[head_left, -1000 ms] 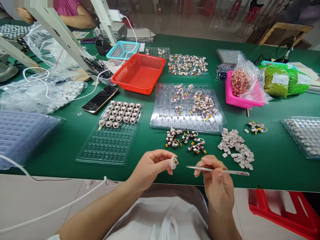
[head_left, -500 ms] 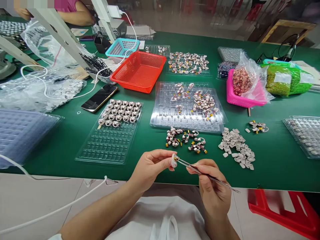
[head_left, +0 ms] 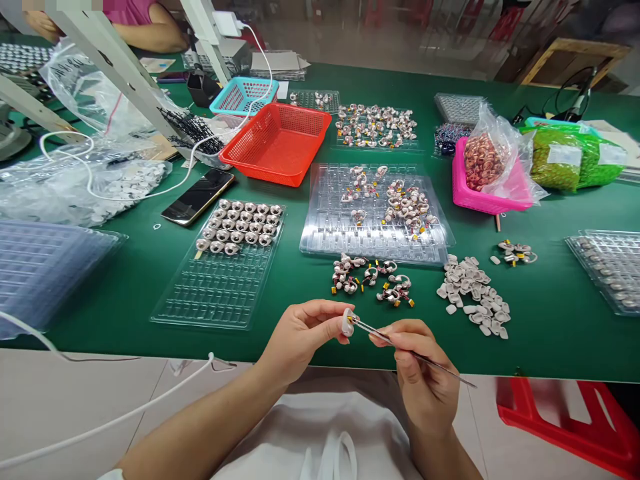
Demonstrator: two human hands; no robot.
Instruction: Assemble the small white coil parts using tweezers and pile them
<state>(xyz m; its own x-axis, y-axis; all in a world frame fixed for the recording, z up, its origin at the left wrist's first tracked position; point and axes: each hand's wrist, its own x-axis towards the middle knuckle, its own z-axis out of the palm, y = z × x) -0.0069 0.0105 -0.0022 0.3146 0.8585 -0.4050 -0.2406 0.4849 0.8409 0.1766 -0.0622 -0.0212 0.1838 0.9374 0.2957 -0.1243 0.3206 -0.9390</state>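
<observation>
Between thumb and fingers, my left hand (head_left: pixel 305 337) pinches a small white earphone part (head_left: pixel 347 323) with a yellow bit on it. My right hand (head_left: pixel 425 373) grips metal tweezers (head_left: pixel 387 339), whose tips touch the yellow bit. Just beyond the hands lies a loose cluster of earphone pieces (head_left: pixel 373 279) with yellow tabs. A heap of small white covers (head_left: pixel 473 293) sits to the right. Farther back, a stack of clear trays (head_left: pixel 325 241) carries more earphone pieces. Left of it, another clear tray (head_left: pixel 215 290) has rows of shiny round shells (head_left: pixel 245 223) at its far end.
A red basket (head_left: pixel 280 167), a blue basket (head_left: pixel 225 100) and a black phone (head_left: pixel 197 197) stand back left. A pink basket (head_left: pixel 493 197) holds a bag of copper-coloured parts. White cables cross the left side. A person's arm (head_left: pixel 150 33) shows across the table. A red stool (head_left: pixel 565 413) is below right.
My right hand and the tweezers have shifted slightly left, with the tips closer in against the earphone part. My left hand has barely moved.
</observation>
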